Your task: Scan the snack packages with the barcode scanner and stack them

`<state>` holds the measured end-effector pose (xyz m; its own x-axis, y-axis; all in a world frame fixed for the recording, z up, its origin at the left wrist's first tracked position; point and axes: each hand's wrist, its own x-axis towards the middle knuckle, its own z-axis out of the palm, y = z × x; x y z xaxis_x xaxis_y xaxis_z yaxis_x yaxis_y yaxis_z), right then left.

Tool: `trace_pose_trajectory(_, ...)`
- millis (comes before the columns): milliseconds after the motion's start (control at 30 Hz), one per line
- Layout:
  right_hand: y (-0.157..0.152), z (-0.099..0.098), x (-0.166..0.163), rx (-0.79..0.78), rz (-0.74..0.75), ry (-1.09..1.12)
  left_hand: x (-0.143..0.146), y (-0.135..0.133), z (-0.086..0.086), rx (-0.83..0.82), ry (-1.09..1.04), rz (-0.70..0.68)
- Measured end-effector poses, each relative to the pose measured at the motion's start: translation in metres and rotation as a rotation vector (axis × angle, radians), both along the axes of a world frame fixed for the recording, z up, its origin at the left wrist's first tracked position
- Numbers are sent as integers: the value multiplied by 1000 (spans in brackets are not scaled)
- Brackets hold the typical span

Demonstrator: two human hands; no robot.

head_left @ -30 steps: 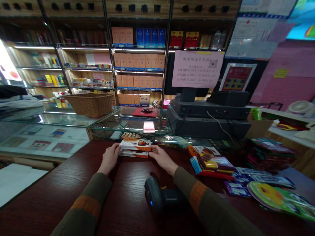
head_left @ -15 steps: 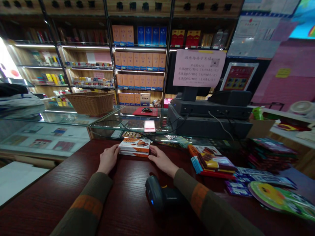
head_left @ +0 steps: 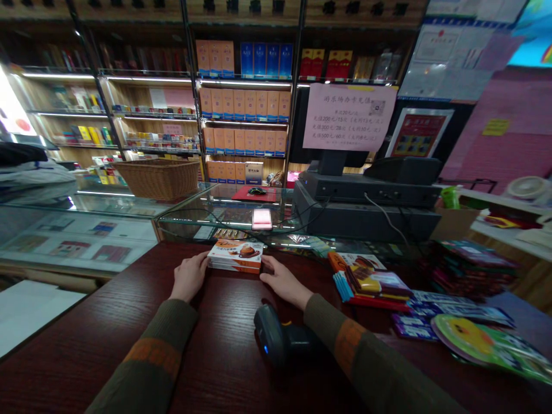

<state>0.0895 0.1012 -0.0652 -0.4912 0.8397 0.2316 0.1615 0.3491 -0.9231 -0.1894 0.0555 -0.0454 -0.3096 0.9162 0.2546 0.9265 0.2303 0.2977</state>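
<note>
Left hand (head_left: 188, 278) and right hand (head_left: 282, 282) are pressing flat, closed-together fingers against the ends of the box stack (head_left: 235, 256), far middle of the counter (head_left: 107, 322), beside the glass case (head_left: 181, 223); uneven squeeze is risking the top box skewing off.

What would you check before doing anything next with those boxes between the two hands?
1. Left hand touching the boxes at their left end: ok.
2. Right hand touching their right end: ok.
3. Boxes lying flat on the counter: ok.
4. Scanner apart from the boxes, by the right forearm: ok.
5. Pile of packets apart from the boxes: ok.
6. Number of boxes in the stack: cannot tell.
</note>
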Motion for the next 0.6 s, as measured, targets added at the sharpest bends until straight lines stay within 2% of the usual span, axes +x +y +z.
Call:
trace_pose_trajectory(433, -4, 2, -4, -46, 55, 51, -1, 1, -2, -18, -9, -15)
trace_pose_trajectory(600, -7, 10, -4, -50, 120, 114, -2, 2, -4, -10, 10, 4)
